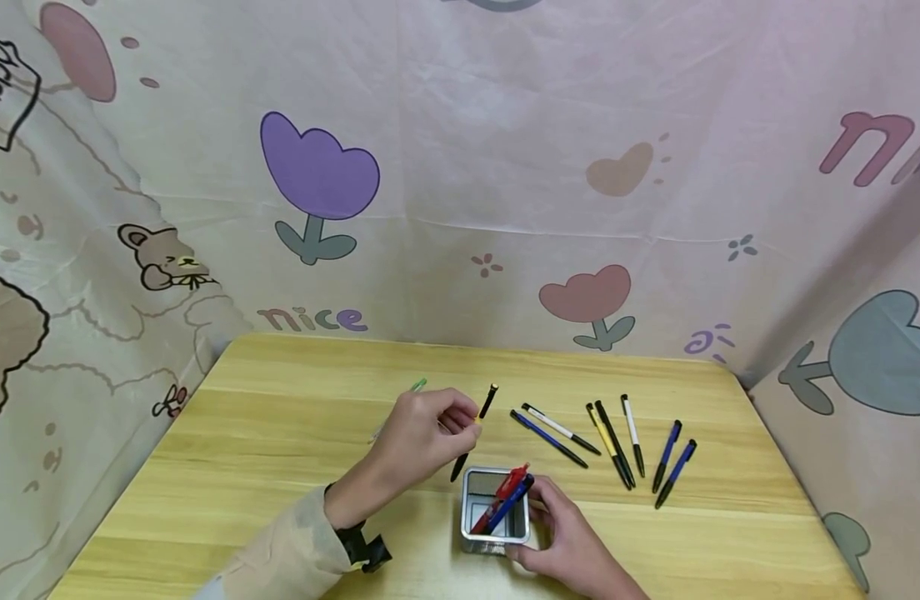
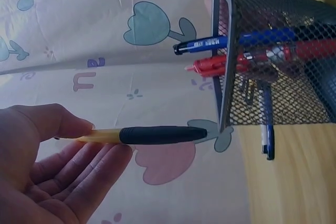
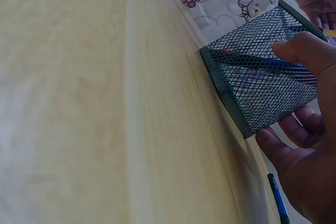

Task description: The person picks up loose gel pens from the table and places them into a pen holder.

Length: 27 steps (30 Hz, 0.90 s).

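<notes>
The left hand (image 1: 415,437) pinches a yellow-and-black pen (image 2: 157,135) between thumb and fingertips; the pen slants, its black lower tip just outside the rim of a mesh holder (image 1: 486,546). The right hand (image 1: 572,542) curls round the side of the holder facing the worktop's right edge, thumb and fingers spread across the mesh. The holder, mouth up, contains a red pen (image 1: 511,483) and a blue pen (image 1: 514,500), leaning together. Toward the far right corner of the worktop (image 1: 280,417) lie seven more pens, among them a white one (image 1: 561,429) and an all-black one (image 1: 616,444). A green-ended pen (image 1: 418,385), partly hidden, lies behind the left hand, toward the far edge.
</notes>
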### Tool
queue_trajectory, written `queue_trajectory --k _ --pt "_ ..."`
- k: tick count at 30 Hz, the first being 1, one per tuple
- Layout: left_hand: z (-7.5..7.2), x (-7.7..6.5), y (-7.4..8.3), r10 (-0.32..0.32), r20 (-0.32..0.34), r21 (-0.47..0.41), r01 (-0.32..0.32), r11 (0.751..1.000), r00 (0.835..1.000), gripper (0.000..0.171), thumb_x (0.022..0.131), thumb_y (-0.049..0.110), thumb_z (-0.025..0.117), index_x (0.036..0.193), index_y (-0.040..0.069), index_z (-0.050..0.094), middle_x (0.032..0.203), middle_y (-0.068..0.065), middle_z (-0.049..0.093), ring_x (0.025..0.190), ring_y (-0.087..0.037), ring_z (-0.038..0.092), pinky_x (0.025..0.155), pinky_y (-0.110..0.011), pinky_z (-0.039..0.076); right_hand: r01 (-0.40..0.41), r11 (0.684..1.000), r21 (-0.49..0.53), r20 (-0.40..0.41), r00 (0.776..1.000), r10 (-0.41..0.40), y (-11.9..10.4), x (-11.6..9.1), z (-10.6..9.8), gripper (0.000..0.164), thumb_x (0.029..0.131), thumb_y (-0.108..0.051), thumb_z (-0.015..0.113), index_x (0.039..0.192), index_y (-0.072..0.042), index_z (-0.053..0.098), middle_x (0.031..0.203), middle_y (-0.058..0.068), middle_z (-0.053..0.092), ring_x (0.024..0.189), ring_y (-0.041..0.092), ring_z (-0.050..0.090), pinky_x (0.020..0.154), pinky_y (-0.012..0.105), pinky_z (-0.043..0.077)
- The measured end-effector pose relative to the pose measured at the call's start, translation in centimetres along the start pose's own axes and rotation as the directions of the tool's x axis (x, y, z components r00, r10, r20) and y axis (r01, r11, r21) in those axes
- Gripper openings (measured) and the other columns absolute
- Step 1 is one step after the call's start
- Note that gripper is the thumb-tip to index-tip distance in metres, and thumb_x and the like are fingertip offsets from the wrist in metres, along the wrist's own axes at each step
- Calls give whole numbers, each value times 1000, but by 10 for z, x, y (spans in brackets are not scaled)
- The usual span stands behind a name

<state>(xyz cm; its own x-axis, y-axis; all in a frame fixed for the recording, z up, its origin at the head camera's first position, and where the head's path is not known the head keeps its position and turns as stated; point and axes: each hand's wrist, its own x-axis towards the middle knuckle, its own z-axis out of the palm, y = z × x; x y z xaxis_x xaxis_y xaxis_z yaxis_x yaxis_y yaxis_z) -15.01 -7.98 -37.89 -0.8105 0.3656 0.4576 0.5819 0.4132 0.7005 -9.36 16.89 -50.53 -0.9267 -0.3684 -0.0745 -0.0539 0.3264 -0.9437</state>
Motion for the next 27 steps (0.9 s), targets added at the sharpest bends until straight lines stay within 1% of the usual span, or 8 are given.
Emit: queue_trajectory --k 6,10,12,19,24,27 --pt "4 -2 4 -4 8 -74 4 997 1000 7 87 3 77 94 2 76 81 -4 77 70 -2 69 63 -16 62 1 1000 -4 4 1000 -1 0 0 -1 74 77 -21 89 141 -20 53 140 5 59 128 8 57 111 10 43" --pt "9 -3 5 -5 37 -128 9 992 999 6 88 4 76 94 2 75 81 -5 77 71 -2 71 64 -17 63 2 1000 0 12 1000 -2 1 -1 -1 73 78 -20 89 142 -18 52 140 6 58 129 8 57 110 10 44" --pt "12 -5 5 -13 57 -139 21 990 998 6 88 5 76 93 3 74 82 -5 77 72 -1 70 65 -17 63 4 1000 4 15 1000 -4 1 -1 -1 73 79 -19 88 142 -18 52 141 7 57 129 8 57 110 10 44" --pt "20 -7 3 -35 98 -111 46 993 995 7 86 3 77 92 5 73 82 -4 76 72 0 69 66 -14 61 17 1000 15 22 1000 -18 2 -1 -1 73 79 -17 88 142 -18 52 140 6 57 128 8 58 111 12 45" --pt "26 -10 1 -57 137 -59 66 996 989 8 85 3 77 91 7 73 82 -2 76 72 2 67 67 -13 60 18 1000 4 18 1000 -18 2 0 -1 73 79 -18 88 142 -20 52 140 5 57 127 7 58 111 12 46" --pt "30 -11 -1 -61 156 -32 67 997 986 8 86 4 77 90 8 72 82 -2 76 72 3 66 66 -11 59 13 1000 6 18 1000 -14 2 0 -1 74 79 -19 88 143 -20 51 141 6 57 128 7 57 112 12 45"
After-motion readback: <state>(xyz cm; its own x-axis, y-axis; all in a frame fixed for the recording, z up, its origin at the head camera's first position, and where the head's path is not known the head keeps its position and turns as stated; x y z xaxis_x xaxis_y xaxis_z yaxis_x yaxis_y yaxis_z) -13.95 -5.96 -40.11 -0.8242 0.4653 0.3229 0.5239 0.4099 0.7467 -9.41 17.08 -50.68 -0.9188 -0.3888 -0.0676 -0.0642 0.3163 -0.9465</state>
